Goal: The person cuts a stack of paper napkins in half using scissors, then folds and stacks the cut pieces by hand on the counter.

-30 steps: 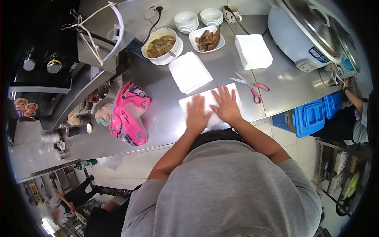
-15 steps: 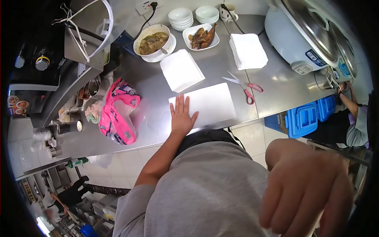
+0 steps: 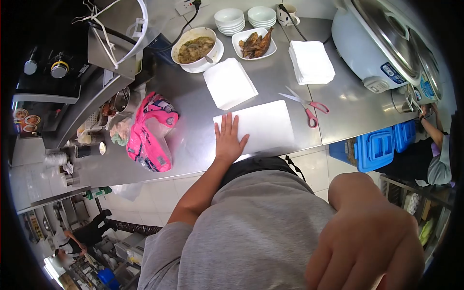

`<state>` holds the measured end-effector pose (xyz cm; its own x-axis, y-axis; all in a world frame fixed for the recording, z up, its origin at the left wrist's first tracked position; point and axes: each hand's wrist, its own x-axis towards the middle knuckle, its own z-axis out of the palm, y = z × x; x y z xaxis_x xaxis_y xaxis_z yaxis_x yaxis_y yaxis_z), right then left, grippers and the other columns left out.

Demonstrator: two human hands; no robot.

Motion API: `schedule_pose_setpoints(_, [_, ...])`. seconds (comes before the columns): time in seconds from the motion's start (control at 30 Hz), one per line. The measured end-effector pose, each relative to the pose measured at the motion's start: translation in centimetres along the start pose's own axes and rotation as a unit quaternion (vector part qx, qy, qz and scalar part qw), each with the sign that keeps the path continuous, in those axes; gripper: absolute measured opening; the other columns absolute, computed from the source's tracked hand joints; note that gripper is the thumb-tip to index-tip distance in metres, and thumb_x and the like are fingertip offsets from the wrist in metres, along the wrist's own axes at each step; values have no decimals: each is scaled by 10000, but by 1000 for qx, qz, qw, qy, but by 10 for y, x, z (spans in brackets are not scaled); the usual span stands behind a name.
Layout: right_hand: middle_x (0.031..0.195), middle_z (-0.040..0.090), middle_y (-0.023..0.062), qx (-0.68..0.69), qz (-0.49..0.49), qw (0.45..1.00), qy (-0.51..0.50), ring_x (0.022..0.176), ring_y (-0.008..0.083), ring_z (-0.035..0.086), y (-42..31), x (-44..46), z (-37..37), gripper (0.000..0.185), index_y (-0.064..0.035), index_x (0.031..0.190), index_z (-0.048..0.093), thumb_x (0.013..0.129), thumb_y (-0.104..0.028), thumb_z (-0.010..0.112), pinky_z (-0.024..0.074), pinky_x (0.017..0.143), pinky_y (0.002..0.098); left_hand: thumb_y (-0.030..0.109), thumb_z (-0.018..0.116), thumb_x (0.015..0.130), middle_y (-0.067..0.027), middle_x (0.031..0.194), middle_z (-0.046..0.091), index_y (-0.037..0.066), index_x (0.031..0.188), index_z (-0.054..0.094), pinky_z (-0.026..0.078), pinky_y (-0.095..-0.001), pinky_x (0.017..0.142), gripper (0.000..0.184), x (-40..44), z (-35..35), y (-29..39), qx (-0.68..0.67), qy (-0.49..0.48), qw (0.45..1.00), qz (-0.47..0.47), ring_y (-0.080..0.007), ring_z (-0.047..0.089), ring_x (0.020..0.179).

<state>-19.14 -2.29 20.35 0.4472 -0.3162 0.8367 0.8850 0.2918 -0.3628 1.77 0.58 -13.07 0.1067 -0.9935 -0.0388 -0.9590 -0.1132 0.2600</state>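
Observation:
My left hand (image 3: 229, 138) lies flat with its fingers apart on the left end of a folded white paper sheet (image 3: 266, 126) at the counter's front edge. My right hand (image 3: 369, 234) is raised close to the camera, above the counter's front side. Its back faces me and its fingers curl downward; the fingertips run out of the frame, so anything in them is hidden. Just right of the sheet lie scissors (image 3: 311, 113) with pink handles, blades apart. A white paper stack (image 3: 230, 84) sits behind the sheet, and another white stack (image 3: 311, 63) lies farther right.
Behind are a bowl of food (image 3: 194, 48), a dish of fried fish (image 3: 255, 45), stacked bowls (image 3: 229, 20) and a mug (image 3: 287, 17). A pink plastic bag (image 3: 145, 133) lies left. A large rice cooker (image 3: 362, 53) stands right, near blue bins (image 3: 374, 150) and another person (image 3: 432, 154).
My right hand has moved slightly down and left, close to the camera. My left hand stays flat on the sheet. The whole view has shifted a little.

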Motion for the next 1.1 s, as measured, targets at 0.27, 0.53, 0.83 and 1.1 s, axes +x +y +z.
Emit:
schedule_pose_setpoints(0.27, [565,486,44,-7,96,989,-112,422,65,398,-15,13,-15,316,-150,1216,599,901,-171,606,274,389,192,490,481,912,-170,1555,139,47,1470,249,31,-517,1151,749,0,0,-1,3,4,1000,1,-307,70,1452])
schedule_pose_setpoints(0.53, [578,496,75,-36,147,969,-194,442,84,409,-21,4,-21,264,-145,1163,650,907,-175,593,302,408,212,473,484,919,-172,1555,135,37,1467,244,38,-514,1150,740,0,1,-1,4,4,1000,2,-313,76,1450])
schedule_pose_setpoints(0.83, [990,664,206,-72,372,829,412,931,290,653,-99,-291,-121,663,26,1219,544,912,-559,482,503,865,412,498,473,913,-169,1555,137,51,1474,239,31,-526,1150,755,0,-2,-2,-8,-4,1000,-1,-306,64,1452])
schedule_pose_setpoints(1.1, [1129,607,66,-262,773,410,406,956,215,570,4,-553,-89,371,-67,1214,575,914,-280,525,465,840,380,444,520,900,-180,1549,152,39,1469,241,38,-534,1143,752,0,3,-3,-6,12,1000,10,-317,94,1447])
